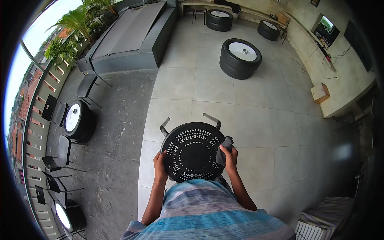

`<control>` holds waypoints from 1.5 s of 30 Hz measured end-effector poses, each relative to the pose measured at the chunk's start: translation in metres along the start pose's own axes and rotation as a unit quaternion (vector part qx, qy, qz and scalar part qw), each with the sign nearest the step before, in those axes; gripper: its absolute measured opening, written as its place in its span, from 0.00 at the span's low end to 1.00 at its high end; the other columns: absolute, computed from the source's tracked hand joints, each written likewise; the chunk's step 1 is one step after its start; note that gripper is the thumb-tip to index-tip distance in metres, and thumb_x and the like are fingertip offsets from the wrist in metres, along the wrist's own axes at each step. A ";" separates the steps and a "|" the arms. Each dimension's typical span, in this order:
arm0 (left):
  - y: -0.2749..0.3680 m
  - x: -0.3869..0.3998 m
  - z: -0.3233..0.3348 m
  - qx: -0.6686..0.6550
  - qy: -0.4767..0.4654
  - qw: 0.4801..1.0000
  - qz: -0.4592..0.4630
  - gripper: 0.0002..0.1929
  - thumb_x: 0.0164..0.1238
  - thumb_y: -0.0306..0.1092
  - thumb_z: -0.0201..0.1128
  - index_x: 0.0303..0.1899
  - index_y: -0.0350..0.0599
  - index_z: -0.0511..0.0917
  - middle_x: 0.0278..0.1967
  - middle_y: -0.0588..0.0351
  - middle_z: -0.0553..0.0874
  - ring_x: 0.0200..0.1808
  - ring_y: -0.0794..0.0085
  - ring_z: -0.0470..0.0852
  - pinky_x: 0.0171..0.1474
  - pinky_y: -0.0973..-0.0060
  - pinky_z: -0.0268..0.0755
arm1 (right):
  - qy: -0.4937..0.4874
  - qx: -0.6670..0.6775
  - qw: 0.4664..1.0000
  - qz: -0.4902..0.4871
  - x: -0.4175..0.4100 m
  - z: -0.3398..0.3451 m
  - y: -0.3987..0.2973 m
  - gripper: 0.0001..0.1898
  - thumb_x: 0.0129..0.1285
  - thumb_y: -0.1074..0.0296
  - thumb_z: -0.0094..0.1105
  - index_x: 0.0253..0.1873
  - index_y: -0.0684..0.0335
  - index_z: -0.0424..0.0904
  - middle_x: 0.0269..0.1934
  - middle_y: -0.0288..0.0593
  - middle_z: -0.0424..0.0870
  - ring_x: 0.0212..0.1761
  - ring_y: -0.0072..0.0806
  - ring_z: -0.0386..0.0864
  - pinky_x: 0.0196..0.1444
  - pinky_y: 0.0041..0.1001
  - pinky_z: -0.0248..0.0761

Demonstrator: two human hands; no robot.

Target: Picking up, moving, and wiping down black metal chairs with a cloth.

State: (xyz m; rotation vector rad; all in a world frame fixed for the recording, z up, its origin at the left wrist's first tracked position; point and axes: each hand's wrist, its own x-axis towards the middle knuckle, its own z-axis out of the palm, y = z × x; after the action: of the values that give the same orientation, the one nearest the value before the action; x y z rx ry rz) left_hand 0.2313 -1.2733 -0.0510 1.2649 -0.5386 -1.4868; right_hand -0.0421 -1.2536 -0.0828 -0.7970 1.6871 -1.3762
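A round black stool (196, 153) with a perforated seat is held up against my striped shirt, its two metal legs pointing away from me. My left hand (160, 165) grips the left edge of the seat. On the opposite edge, my right hand (230, 157) presses a dark grey cloth (221, 156) against the rim. Part of the cloth sticks up above the fingers. The stool's lower legs and underside are mostly hidden behind the seat.
Ahead stands a table of stacked tyres (241, 64) with a white top. More tyre tables and black chairs (63, 148) line the railing (39, 120) at left. A grey raised structure (129, 33) is at far left. A wooden box (320, 93) sits by the right wall.
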 end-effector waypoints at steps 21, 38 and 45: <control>0.104 0.378 0.172 0.045 0.008 0.999 -0.004 0.11 0.64 0.35 0.66 0.36 0.35 0.79 0.26 0.59 0.82 0.24 0.79 0.80 0.27 0.81 0.72 | 0.051 0.010 0.999 -0.007 0.373 0.144 -0.088 0.15 0.54 0.60 0.66 0.32 0.68 0.80 0.26 0.38 0.81 0.29 0.25 0.76 0.38 0.26 0.68; 0.234 0.684 0.320 0.133 -0.054 0.989 -0.028 0.11 0.65 0.36 0.63 0.36 0.36 0.78 0.27 0.57 0.83 0.25 0.80 0.79 0.29 0.83 0.70 | 0.111 0.114 0.984 0.075 0.667 0.270 -0.158 0.12 0.56 0.63 0.66 0.36 0.68 0.81 0.30 0.37 0.81 0.33 0.22 0.75 0.41 0.23 0.67; 0.263 0.848 0.410 0.093 -0.056 0.993 -0.046 0.12 0.64 0.36 0.63 0.40 0.36 0.77 0.30 0.57 0.83 0.27 0.78 0.82 0.31 0.81 0.75 | 0.086 0.088 0.991 0.060 0.854 0.311 -0.199 0.14 0.56 0.61 0.67 0.37 0.69 0.81 0.30 0.38 0.82 0.33 0.22 0.75 0.41 0.23 0.67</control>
State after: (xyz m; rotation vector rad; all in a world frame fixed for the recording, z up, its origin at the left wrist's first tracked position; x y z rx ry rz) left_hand 0.0775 -2.2388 -0.0480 1.3717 -0.7157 -1.6217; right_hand -0.1836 -2.1730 -0.0781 -0.4809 1.6865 -1.5194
